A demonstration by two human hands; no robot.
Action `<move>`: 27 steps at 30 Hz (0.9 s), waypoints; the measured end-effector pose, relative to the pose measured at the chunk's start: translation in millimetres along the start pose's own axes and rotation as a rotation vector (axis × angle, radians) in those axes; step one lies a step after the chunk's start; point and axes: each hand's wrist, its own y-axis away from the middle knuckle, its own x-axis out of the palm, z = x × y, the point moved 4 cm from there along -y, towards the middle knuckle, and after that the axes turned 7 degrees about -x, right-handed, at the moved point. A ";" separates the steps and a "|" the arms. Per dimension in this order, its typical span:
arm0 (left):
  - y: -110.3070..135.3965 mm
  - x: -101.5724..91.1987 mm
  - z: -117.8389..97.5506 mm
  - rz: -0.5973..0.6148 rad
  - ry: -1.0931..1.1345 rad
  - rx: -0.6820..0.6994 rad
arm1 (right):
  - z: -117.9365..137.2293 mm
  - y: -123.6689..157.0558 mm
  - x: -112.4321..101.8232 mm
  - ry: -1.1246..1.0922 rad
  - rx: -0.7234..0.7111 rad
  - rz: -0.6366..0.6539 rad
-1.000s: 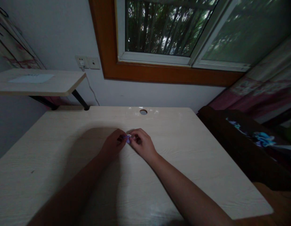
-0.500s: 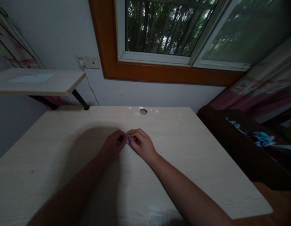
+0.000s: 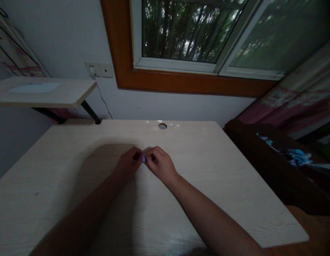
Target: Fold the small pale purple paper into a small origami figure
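Observation:
A small purple piece (image 3: 143, 158), perhaps folded paper, shows between my two hands just above the pale wooden desk (image 3: 207, 160). My left hand (image 3: 128, 160) pinches it from the left, thumb and fingertips closed. From the right, my right hand (image 3: 161, 163) grips its other side between thumb and index finger. Most of the piece is covered by my fingertips, so its full shape is hidden. Both forearms reach in from the bottom edge, and the hands are close to the desktop.
A raised shelf (image 3: 86, 93) on black legs stands at the back left, with a white sheet (image 3: 34, 88) on it. A round cable hole (image 3: 162, 126) pierces the desk's far edge. Dark furniture (image 3: 250, 142) with blue-and-white cloth (image 3: 299, 156) stands to the right.
Slightly more of the purple piece's flat face shows between the fingertips. Both hands keep nearly the same place.

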 end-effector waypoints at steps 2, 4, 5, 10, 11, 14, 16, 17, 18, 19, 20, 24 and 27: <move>-0.1 0.0 1.2 -0.011 -0.002 -0.017 | -1.0 0.2 -0.2 -0.004 0.010 -0.003; -0.3 0.0 2.8 -0.020 0.006 -0.037 | -2.7 0.7 -0.3 -0.017 0.024 -0.011; -0.4 0.0 3.6 -0.024 0.015 -0.046 | -3.8 1.0 -0.2 -0.030 0.033 -0.018; -1.4 -0.8 6.6 -0.037 0.120 -0.085 | -12.1 2.6 0.7 -0.143 0.112 -0.067; -1.9 -1.2 6.7 -0.037 0.148 -0.088 | -13.2 2.7 0.4 -0.164 0.127 -0.077; -3.4 -3.1 6.8 -0.047 0.179 -0.088 | -11.0 1.6 -1.4 -0.203 0.101 -0.089; -4.2 -4.8 7.5 -0.078 0.133 -0.086 | -6.3 0.6 -2.0 -0.218 0.040 -0.073; -4.4 -5.5 8.2 -0.094 0.103 -0.089 | -4.3 0.3 -1.7 -0.224 0.015 -0.058; -4.5 -6.1 9.0 -0.111 0.077 -0.094 | -3.0 0.3 -0.9 -0.230 0.000 -0.044; -4.6 -6.5 9.8 -0.126 0.060 -0.101 | -2.5 0.5 0.2 -0.235 -0.008 -0.033; -4.6 -6.9 10.6 -0.138 0.053 -0.109 | -2.9 0.9 1.5 -0.239 -0.008 -0.021; -4.9 -8.2 12.6 -0.156 0.119 -0.143 | -8.7 2.3 4.6 -0.236 0.009 -0.032; -5.6 -7.2 12.9 -0.088 0.265 -0.164 | -12.1 1.9 3.8 -0.237 0.032 -0.033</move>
